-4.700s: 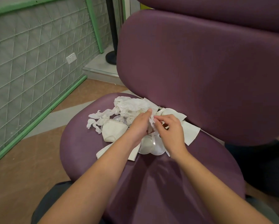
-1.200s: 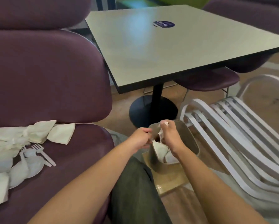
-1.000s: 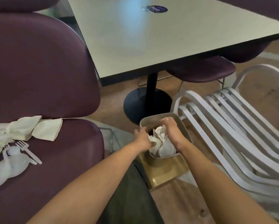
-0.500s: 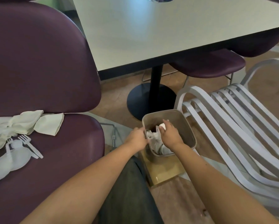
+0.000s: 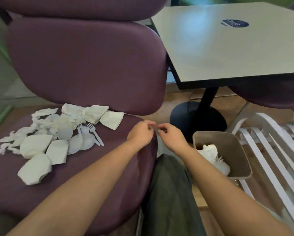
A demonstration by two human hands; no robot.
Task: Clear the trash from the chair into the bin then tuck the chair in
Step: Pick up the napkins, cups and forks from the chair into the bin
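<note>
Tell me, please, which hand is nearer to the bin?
Right. The right hand hangs just left of the bin; the left hand is farther left, over the chair seat's edge.

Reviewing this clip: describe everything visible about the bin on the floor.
The bin is a small, open-topped container, taupe-brown and apparently plastic, with a rounded rectangular rim and no lid. It stands on the floor right of the purple chair, near the table's black base and beside white slatted furniture. Crumpled white trash lies inside, part filling it. Neither hand touches it; the right hand hovers to its left.
</note>
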